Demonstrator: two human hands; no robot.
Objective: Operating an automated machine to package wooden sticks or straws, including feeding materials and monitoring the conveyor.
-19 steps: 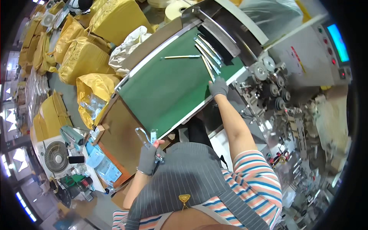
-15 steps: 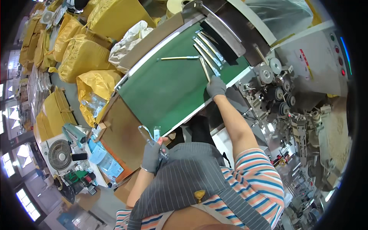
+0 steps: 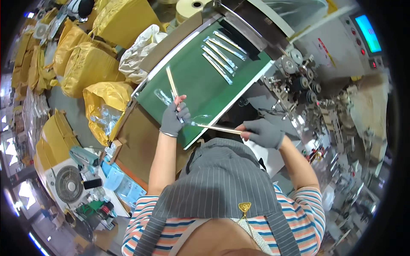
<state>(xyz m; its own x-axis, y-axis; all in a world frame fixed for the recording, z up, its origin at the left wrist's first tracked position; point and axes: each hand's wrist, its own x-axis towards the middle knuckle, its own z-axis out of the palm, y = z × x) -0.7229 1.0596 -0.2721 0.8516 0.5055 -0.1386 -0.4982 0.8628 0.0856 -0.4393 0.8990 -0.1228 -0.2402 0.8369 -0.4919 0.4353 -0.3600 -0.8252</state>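
Both my hands wear grey gloves over the near end of a green conveyor belt [image 3: 200, 85]. My left hand [image 3: 174, 118] grips one end of a long wooden stick pair [image 3: 171, 82] that lies up the belt, with a clear plastic sleeve [image 3: 161, 96] beside it. My right hand [image 3: 263, 132] pinches another pair of wooden sticks [image 3: 215, 128] by its end; the far tip points at my left hand, touching crumpled clear film [image 3: 201, 117]. Several wrapped stick packets [image 3: 222, 53] lie side by side farther up the belt.
A packing machine [image 3: 299, 72] with rollers, knobs and a blue screen [image 3: 367, 33] stands to the right. Yellow sacks [image 3: 87, 64] and a white bag [image 3: 139, 51] crowd the left. A brown box [image 3: 136, 145], a small fan [image 3: 68, 190] and blue packets [image 3: 115, 181] sit at lower left.
My left hand rose from near my waist onto the belt and took a stick pair. My right hand pulled back from the belt's right edge toward me, holding sticks.
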